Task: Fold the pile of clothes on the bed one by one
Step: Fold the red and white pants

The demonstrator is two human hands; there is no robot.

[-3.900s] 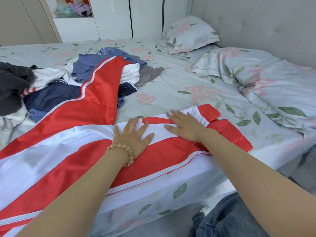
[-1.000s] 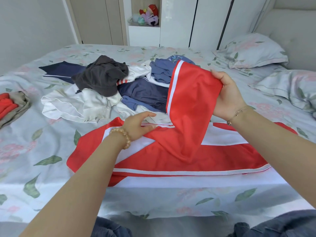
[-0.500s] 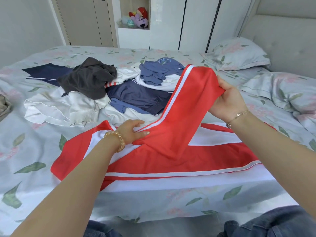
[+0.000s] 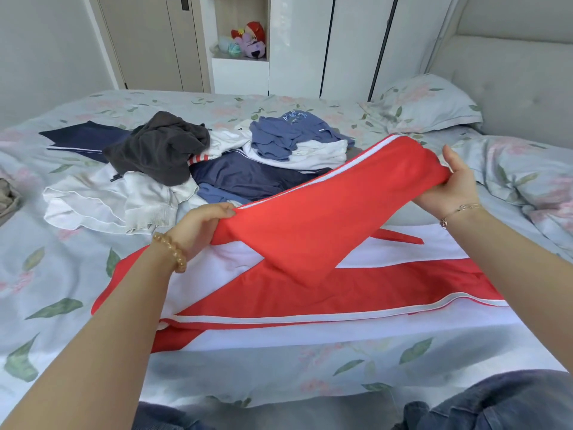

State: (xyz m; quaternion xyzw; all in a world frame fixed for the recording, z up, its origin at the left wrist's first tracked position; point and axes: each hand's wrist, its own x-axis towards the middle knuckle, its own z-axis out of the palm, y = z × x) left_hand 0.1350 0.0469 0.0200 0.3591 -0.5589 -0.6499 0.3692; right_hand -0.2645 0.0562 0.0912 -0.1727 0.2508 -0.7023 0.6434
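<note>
- Red and white garment (image 4: 310,305) lies spread along the near edge of the bed (image 4: 62,274), its lower white band reaching that edge.
- One red section of it is lifted off the rest, stretched between both hands and sagging to a point over the flat part.
- Left hand (image 4: 198,228), beaded bracelet at the wrist, grips the lifted section's left end; fingers curled over the cloth edge.
- Right hand (image 4: 452,184), thin chain at the wrist, grasps the bunched right end, held higher and farther than the left.
- Pile of clothes (image 4: 192,169) sits behind the garment at mid-bed: white, navy, blue and dark grey pieces, unfolded.
- Pillow (image 4: 428,103) at the far right corner, against the headboard.
- Plush toys (image 4: 248,40) in a wardrobe niche beyond the far edge.
</note>
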